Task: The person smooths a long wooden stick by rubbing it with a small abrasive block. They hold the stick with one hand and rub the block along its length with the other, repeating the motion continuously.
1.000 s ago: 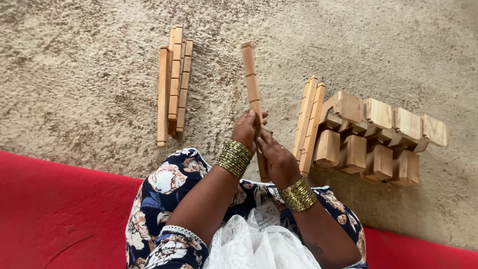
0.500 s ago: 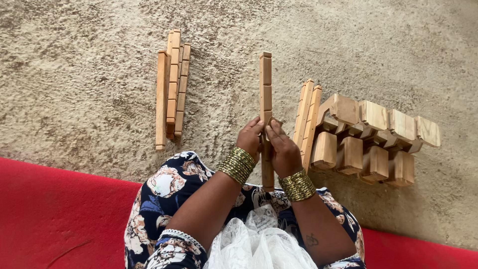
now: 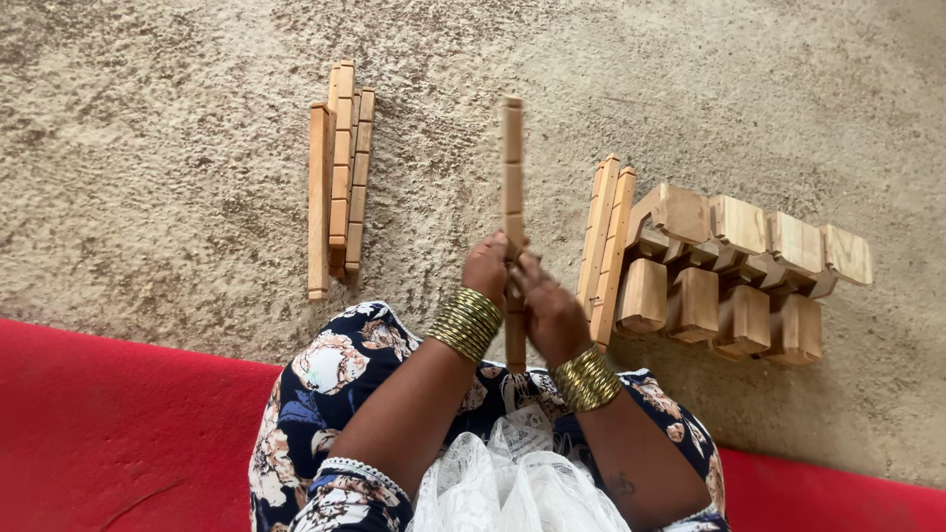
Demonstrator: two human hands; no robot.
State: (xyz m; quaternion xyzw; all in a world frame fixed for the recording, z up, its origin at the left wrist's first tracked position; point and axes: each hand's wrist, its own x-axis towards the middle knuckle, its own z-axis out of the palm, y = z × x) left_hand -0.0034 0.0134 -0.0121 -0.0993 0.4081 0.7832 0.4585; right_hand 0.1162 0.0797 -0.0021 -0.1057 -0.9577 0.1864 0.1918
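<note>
Both my hands grip one long notched wooden stick [image 3: 511,177] that points straight away from me over the beige carpet. My left hand [image 3: 488,266] holds it from the left and my right hand [image 3: 548,310] from the right, near its lower half. Gold bangles sit on both wrists. To the right lies a partly assembled wooden block structure [image 3: 734,271], with two more long sticks [image 3: 606,241] leaning along its left side. On the left of the carpet rests a bundle of several similar sticks [image 3: 340,177].
Beige carpet [image 3: 148,148] covers the floor ahead. A red mat [image 3: 108,424] runs under me along the near edge. My lap, in a floral dress with white lace [image 3: 512,493], fills the bottom centre.
The stick in my hands has swung from a leftward tilt to nearly straight ahead. My hands have shifted slightly along it.
</note>
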